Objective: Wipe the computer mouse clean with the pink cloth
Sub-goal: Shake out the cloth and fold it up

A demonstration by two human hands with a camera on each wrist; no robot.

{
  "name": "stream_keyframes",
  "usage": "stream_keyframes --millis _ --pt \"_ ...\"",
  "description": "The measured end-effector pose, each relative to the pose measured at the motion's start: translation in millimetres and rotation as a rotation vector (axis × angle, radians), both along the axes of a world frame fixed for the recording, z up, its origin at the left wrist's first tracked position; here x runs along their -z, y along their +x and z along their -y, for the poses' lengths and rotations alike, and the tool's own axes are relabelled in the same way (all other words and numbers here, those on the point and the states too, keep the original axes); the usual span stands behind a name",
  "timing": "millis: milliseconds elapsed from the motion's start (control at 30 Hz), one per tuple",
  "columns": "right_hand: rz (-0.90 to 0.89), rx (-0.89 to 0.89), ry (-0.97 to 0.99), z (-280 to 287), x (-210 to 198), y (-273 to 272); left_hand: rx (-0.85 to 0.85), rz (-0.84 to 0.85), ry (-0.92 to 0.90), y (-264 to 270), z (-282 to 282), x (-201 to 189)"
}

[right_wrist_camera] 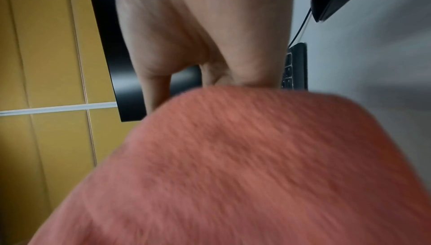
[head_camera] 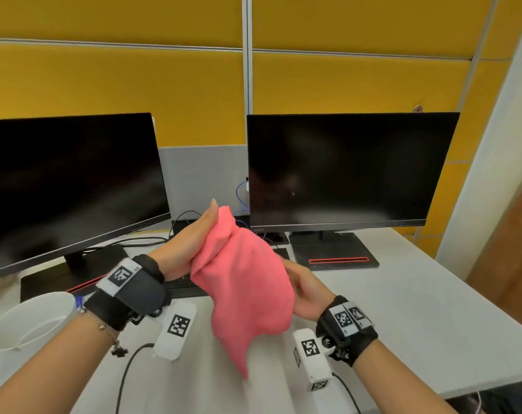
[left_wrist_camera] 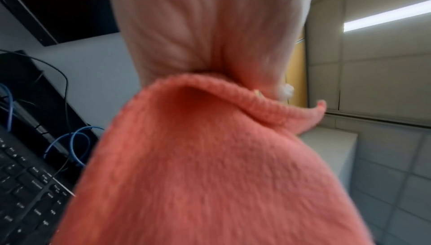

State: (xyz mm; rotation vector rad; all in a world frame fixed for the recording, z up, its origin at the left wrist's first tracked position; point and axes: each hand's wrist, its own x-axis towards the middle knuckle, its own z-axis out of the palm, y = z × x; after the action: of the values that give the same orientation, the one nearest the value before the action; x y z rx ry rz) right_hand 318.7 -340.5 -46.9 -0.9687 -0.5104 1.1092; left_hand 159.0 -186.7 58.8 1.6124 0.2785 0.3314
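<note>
Head view: both hands are raised above a grey desk (head_camera: 403, 294), bunched around a pink cloth (head_camera: 247, 279). The left hand (head_camera: 191, 237) lies along the cloth's left side, thumb straight and pointing up, its fingers hidden behind the fabric. The right hand (head_camera: 304, 289) cups the cloth from the right, fingers buried in it. The computer mouse cannot be seen; judging by the bulge, it is probably wrapped inside the cloth, but that is a guess. Two dark monitors (head_camera: 349, 171) stand behind, a keyboard (head_camera: 185, 286) lies under the hands, and a white bowl (head_camera: 29, 321) sits at the left.

Left wrist view: the palm and a folded cloth edge (left_wrist_camera: 210, 157) fill the frame. Whether the fingers curl round it cannot be told.

Right wrist view: blurred cloth (right_wrist_camera: 256, 166) under the palm; fingers tuck over its far edge, seeming to grip.

Risk: with the mouse unseen and held in the air, a loose grip could let it slip from the cloth and drop onto the keyboard.
</note>
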Motion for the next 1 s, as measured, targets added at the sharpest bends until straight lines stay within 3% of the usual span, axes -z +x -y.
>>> stream_keyframes --millis 200,433,667,867,1000 --pt "0.038 -0.104 -0.126 8 -1 16 0.268 -0.156 0.468 -14 -12 -13" --pt "0.185 -0.053 -0.311 22 -14 39 0.408 -0.293 0.484 -23 -29 -20" --pt "0.301 -0.144 -0.256 30 -44 36 0.204 -0.218 0.588 -25 -48 -30" --pt "0.273 0.026 0.020 27 -48 36 0.064 -0.238 0.538 -21 -45 -24" --pt "0.429 0.142 -0.064 27 -52 38 0.120 -0.337 0.537 -27 -51 -24"
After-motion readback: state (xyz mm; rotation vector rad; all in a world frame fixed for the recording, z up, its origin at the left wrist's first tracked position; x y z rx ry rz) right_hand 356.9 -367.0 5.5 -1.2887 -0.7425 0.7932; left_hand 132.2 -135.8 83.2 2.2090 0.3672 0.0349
